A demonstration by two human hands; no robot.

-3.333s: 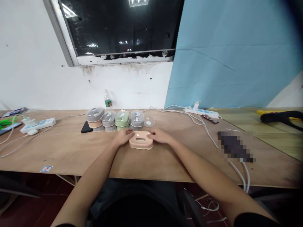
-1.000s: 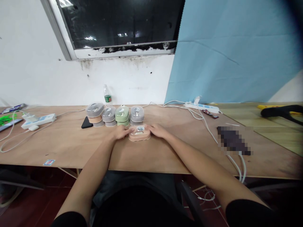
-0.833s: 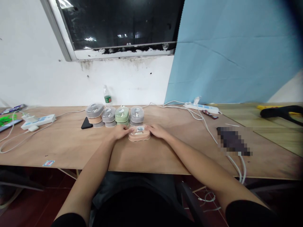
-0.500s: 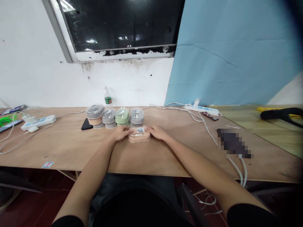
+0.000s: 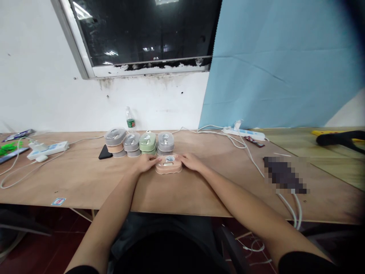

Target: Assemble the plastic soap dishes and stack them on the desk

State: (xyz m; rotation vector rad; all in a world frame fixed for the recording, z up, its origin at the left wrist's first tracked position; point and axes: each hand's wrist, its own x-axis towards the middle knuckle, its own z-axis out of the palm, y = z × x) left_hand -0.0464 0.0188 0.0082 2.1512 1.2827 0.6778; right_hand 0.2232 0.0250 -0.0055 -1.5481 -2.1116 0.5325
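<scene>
A pink oval lunch box (image 5: 169, 166) with a clear lid and a round sticker rests on the table in front of me. My left hand (image 5: 146, 163) grips its left end, the thumb along the lid's edge. At the right end, my right hand (image 5: 190, 161) holds it with the fingers at the lid's upper corner. Just behind stand more lunch boxes in stacks: a grey box (image 5: 165, 141), a green box (image 5: 147, 142), another grey box (image 5: 132, 144), and at the left a grey-lidded box on a pink layer (image 5: 114, 148).
A black phone-like object (image 5: 105, 152) lies left of the stacks, and a plastic bottle (image 5: 130, 118) stands by the wall. Power strips (image 5: 48, 150) with white cables (image 5: 249, 156) lie on both sides. A blurred-out dark item (image 5: 285, 175) is at the right.
The camera has tilted slightly, so the scene sits a little lower. Both hands stay on the pink lunch box, which has not visibly moved on the table.
</scene>
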